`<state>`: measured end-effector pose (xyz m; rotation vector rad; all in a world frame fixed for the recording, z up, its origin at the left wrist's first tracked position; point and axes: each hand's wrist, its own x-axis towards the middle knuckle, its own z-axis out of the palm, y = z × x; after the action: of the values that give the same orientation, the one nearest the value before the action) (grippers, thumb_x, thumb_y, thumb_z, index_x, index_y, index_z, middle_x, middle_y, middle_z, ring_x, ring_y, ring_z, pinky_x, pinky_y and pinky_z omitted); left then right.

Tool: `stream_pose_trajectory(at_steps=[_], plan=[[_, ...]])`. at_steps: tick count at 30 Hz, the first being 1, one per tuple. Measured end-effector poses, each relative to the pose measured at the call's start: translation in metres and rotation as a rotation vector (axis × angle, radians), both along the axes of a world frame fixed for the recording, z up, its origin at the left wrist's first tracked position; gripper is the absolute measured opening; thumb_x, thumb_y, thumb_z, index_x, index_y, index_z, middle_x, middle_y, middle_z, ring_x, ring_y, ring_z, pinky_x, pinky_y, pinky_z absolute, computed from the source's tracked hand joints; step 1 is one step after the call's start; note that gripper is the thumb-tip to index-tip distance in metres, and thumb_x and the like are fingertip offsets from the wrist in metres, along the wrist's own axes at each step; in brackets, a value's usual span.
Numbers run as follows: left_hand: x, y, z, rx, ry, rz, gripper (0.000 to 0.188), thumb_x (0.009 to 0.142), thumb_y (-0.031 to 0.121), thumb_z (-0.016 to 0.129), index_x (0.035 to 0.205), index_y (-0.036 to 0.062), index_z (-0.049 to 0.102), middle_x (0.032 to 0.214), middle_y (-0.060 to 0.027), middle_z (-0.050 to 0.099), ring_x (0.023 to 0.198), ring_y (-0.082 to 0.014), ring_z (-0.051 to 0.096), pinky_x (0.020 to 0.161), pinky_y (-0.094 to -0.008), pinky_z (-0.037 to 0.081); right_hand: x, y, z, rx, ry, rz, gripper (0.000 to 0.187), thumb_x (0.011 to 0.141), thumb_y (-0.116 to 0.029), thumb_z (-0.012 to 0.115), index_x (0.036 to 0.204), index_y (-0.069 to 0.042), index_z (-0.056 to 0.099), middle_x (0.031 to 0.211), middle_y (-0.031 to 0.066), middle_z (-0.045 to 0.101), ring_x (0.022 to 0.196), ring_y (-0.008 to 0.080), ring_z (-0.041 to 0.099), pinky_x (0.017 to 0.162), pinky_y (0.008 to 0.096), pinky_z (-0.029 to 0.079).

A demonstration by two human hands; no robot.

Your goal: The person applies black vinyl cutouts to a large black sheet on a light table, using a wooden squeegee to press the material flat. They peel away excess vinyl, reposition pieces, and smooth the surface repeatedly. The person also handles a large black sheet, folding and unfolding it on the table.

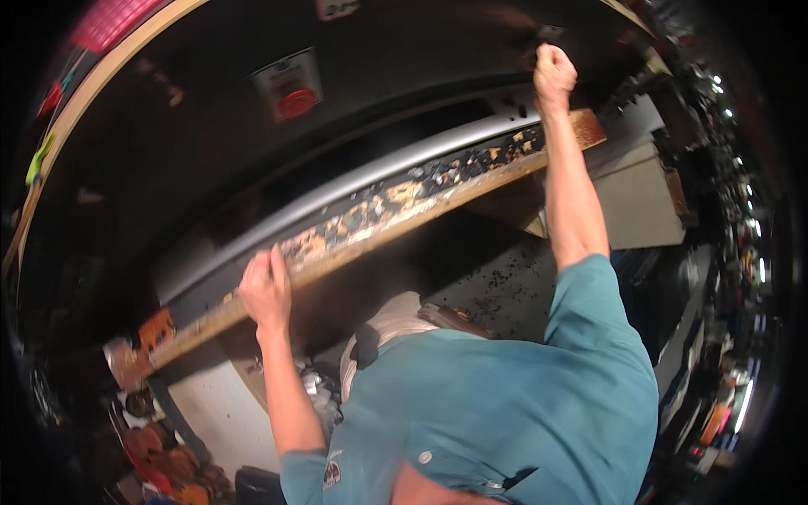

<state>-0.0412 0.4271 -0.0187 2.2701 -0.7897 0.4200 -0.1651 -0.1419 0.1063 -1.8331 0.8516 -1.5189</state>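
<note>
My left hand [268, 290] is at the left part of a long wooden rail [379, 240], its fingers curled and close together at the rail's far side. Whatever it may hold is too small to tell. My right hand [555, 77] reaches far over the rail's right end, closed like a fist. A small dark thing [550, 34] shows just beyond its fingers; I cannot tell whether the hand grips it. Behind the rail lies a strip of black and tan scraps [404, 192], and along it runs a silver bar [362, 172].
A dark machine body rises behind the bar, with a round red button [297, 103] on a pale plate. Brown blocks [587, 128] sit at the rail's ends. Black bits [505, 282] litter the floor, and brown pieces [156, 446] are piled at lower left.
</note>
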Motion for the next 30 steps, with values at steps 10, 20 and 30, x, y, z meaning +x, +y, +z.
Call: stream_pose_trajectory(at_steps=[10,20,30], plan=[[0.005,-0.011,0.004,-0.051,0.015,0.048,0.028,0.099,0.015,0.074,0.078,0.0036,0.06,0.068,-0.0152,0.061,0.062,-0.0347,0.062,0.059,-0.0443,0.049,-0.051,0.169,-0.129,-0.182,0.486,0.252,0.021,0.092,-0.016,0.078,0.077,-0.005,0.068,0.069,0.0085,0.062,0.062,0.0266,0.062,0.06,0.0381,0.048],[0.001,-0.008,0.004,-0.044,0.012,0.049,0.028,0.098,0.018,0.075,0.078,0.0046,0.061,0.07,-0.0149,0.064,0.065,-0.0368,0.064,0.059,-0.045,0.05,-0.057,0.176,-0.129,-0.145,0.418,0.305,0.015,0.093,-0.015,0.08,0.086,-0.003,0.076,0.068,0.0067,0.063,0.058,0.0167,0.058,0.057,0.0325,0.046],[-0.001,-0.01,0.009,-0.061,-0.026,-0.013,0.025,0.099,0.012,0.072,0.08,0.0023,0.06,0.073,-0.0168,0.064,0.066,-0.0366,0.064,0.061,-0.0437,0.05,-0.066,0.164,-0.136,0.135,0.436,0.31,0.023,0.098,-0.021,0.079,0.091,0.0,0.077,0.069,-0.0046,0.057,0.065,0.0039,0.048,0.061,0.0235,0.041]])
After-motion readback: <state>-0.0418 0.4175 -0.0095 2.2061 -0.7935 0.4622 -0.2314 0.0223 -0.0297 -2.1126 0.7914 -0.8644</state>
